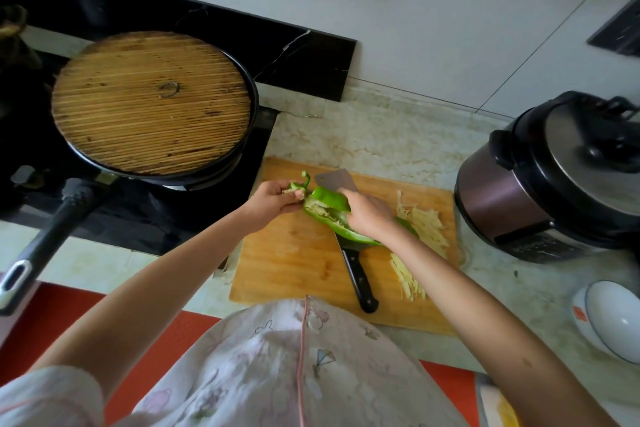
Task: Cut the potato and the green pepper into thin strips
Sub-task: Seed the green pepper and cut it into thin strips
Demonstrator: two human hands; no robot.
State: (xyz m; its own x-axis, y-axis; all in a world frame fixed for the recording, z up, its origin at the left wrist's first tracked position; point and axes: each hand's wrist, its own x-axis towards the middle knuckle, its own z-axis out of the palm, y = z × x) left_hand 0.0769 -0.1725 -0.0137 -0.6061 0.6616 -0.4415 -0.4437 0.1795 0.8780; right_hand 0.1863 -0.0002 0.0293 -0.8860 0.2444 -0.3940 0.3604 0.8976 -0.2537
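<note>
Head view: we find the green pepper (329, 215) held above the cutting board (287, 253).
Left hand (277, 199): pinches the stem (299, 185), likely to tear it off.
Right hand (367, 215): grips the pepper, bracing it.
Knife (360, 274): lies on the board, freeing both hands.
Potato strips (427, 229): piled beside it.

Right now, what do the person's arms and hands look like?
The left hand and right hand are bare: no gloves, rings or watch show. Both forearms are uncovered. A short, pale sleeve covers the upper left arm, part of a pale cartoon-print top with pink piping.
</note>
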